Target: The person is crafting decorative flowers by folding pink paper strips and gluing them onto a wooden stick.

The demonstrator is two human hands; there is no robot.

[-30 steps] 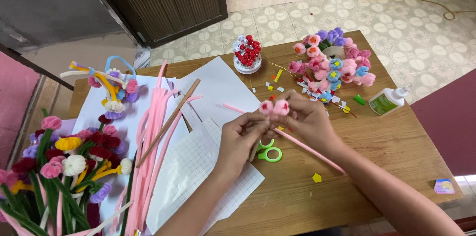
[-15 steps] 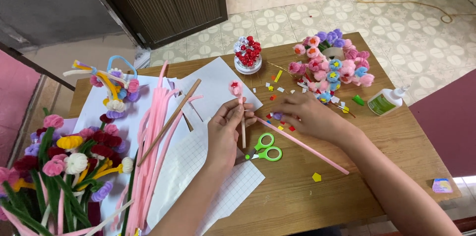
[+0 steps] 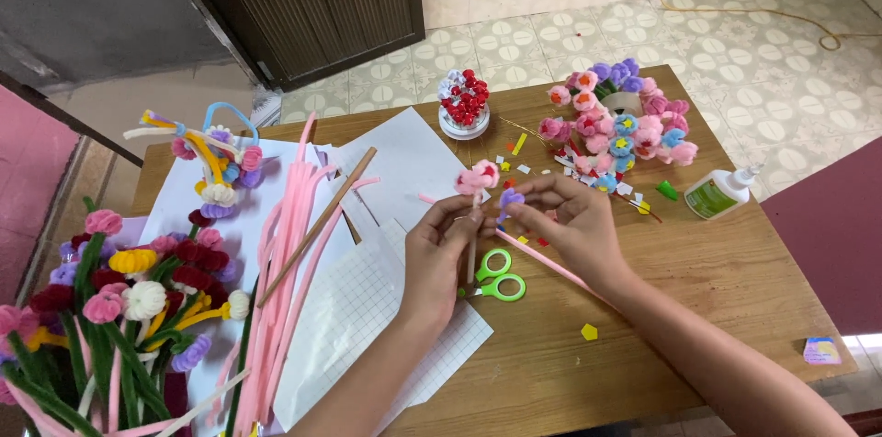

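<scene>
Near the centre of the frame, a pink pipe-cleaner flower [image 3: 478,178] is held upright on its pale stem by the left hand [image 3: 441,249], whose fingers are closed around the stem just below the bloom. The right hand [image 3: 565,221] is pinched shut on a small purple pipe-cleaner piece [image 3: 511,201], held just beside the flower (whether the two touch cannot be told). Beneath the hands, green-handled scissors [image 3: 496,276] lie on the wooden bench [image 3: 717,290], and a long pink pipe cleaner [image 3: 551,264] runs diagonally under the right wrist. White paper sheets [image 3: 404,161] are spread to the left, with a bundle of pink pipe cleaners [image 3: 280,262] across them. A bouquet of finished flowers [image 3: 101,299] fills the lower left; another cluster of pink and purple flowers [image 3: 625,124] sits at upper right, a glue bottle [image 3: 721,191] to its right.
</scene>
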